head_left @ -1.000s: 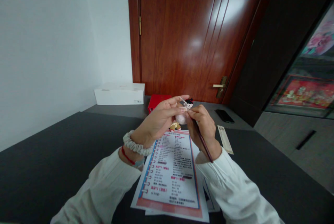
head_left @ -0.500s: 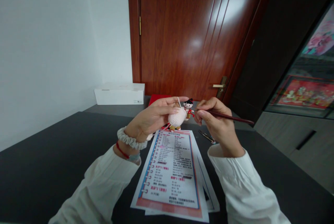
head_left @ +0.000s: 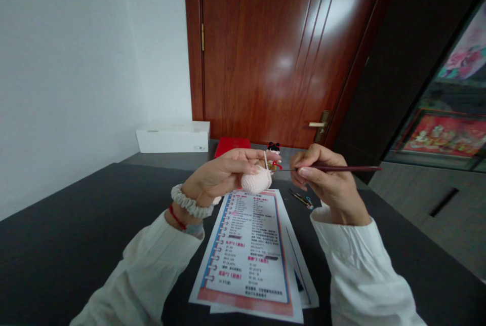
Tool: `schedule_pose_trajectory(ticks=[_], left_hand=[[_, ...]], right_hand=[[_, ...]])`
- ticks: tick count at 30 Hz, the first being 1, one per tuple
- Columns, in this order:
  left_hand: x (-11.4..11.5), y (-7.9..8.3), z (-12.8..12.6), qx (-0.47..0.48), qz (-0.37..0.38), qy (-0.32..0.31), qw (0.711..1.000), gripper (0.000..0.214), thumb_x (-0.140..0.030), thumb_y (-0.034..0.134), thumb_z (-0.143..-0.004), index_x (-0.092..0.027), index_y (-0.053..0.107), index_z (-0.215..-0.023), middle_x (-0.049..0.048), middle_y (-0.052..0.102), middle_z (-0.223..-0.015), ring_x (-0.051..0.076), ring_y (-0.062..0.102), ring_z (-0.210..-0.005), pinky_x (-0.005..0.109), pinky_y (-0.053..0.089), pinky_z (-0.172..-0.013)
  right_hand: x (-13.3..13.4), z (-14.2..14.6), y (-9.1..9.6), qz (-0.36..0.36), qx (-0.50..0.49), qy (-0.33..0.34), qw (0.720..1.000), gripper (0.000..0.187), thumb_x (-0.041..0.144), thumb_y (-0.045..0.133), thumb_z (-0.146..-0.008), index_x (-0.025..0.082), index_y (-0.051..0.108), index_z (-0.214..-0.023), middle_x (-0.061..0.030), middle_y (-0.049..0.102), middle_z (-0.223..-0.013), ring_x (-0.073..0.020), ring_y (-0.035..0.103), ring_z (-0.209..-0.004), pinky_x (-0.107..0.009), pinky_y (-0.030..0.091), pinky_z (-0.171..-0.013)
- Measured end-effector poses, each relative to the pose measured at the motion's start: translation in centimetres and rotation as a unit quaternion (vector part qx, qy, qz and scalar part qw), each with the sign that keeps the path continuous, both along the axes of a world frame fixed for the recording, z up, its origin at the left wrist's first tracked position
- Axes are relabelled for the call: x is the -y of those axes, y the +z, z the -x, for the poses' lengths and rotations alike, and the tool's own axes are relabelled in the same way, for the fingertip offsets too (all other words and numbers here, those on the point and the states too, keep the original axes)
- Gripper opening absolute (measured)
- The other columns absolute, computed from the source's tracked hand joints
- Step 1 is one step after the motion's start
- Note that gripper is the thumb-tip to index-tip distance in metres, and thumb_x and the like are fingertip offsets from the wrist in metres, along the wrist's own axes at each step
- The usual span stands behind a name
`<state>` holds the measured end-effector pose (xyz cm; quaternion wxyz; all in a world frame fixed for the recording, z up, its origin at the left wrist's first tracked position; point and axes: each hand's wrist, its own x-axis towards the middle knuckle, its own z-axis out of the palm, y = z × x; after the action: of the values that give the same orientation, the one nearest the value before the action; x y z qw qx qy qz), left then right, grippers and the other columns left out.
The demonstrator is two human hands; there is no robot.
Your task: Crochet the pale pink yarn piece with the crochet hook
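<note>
My left hand [head_left: 224, 174] is closed on a small pale pink crocheted piece [head_left: 256, 182], held above the dark table [head_left: 76, 225], with a strand of yarn over its index finger. My right hand [head_left: 326, 179] pinches a dark red crochet hook [head_left: 341, 168] that lies level, its tip pointing left at the pink piece. A small doll with black hair [head_left: 273, 148] stands on the table just behind my fingers. Printed instruction sheets [head_left: 250, 250] lie under both hands.
A white box [head_left: 172, 136] and a red box [head_left: 231, 146] sit at the table's far edge by the wooden door [head_left: 273, 52]. Small scissors [head_left: 299, 197] lie on the table right of the sheets. A dark cabinet [head_left: 417, 78] stands to the right.
My right hand has swung out to the right and turned the hook from pointing down along my wrist to lying level. The pink piece has dropped a little in my left hand.
</note>
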<state>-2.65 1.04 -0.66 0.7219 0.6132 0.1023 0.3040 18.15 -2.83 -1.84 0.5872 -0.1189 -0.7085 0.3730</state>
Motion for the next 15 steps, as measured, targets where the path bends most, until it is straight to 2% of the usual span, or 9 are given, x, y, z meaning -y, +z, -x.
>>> schedule_pose_trajectory(ticks=[4,8,11,15], left_hand=[[0.5,0.2,-0.2,0.003,-0.033,0.016,0.999,0.038,-0.013,0.067,-0.071,-0.010,0.064,-0.109,0.0022,0.063,-0.074,0.009,0.057,-0.063,0.020,0.042,-0.059],[1.2,0.5,-0.5,-0.004,-0.121,0.099,0.988,0.036,-0.012,0.065,-0.076,-0.013,0.063,-0.112,0.0011,0.063,-0.078,0.009,0.057,-0.065,0.020,0.042,-0.059],[1.4,0.7,-0.7,-0.016,-0.168,0.150,0.974,0.039,-0.013,0.063,-0.078,-0.015,0.059,-0.117,-0.0006,0.061,-0.078,0.008,0.055,-0.064,0.020,0.042,-0.057],[1.4,0.8,-1.0,-0.023,-0.193,0.195,0.961,0.042,-0.011,0.062,-0.078,-0.013,0.058,-0.120,-0.0024,0.058,-0.075,0.008,0.054,-0.063,0.020,0.042,-0.057]], right_hand=[[0.2,0.8,0.3,0.079,-0.052,0.061,0.994,0.016,0.018,0.067,-0.078,0.020,0.056,-0.067,0.0054,0.047,-0.051,-0.0078,0.040,-0.044,-0.018,0.030,-0.038],[0.2,1.1,0.4,0.104,-0.077,0.075,0.989,0.018,0.018,0.065,-0.079,0.020,0.053,-0.066,0.0059,0.046,-0.050,-0.0074,0.039,-0.043,-0.017,0.029,-0.038],[0.0,1.2,0.3,0.069,-0.070,0.034,0.995,0.016,0.015,0.064,-0.080,0.020,0.055,-0.068,0.0050,0.051,-0.053,-0.0080,0.043,-0.045,-0.019,0.032,-0.041],[-0.1,1.2,0.2,0.018,-0.035,-0.054,0.998,0.015,0.016,0.063,-0.083,0.019,0.055,-0.071,0.0049,0.054,-0.056,-0.0085,0.046,-0.048,-0.022,0.035,-0.045]])
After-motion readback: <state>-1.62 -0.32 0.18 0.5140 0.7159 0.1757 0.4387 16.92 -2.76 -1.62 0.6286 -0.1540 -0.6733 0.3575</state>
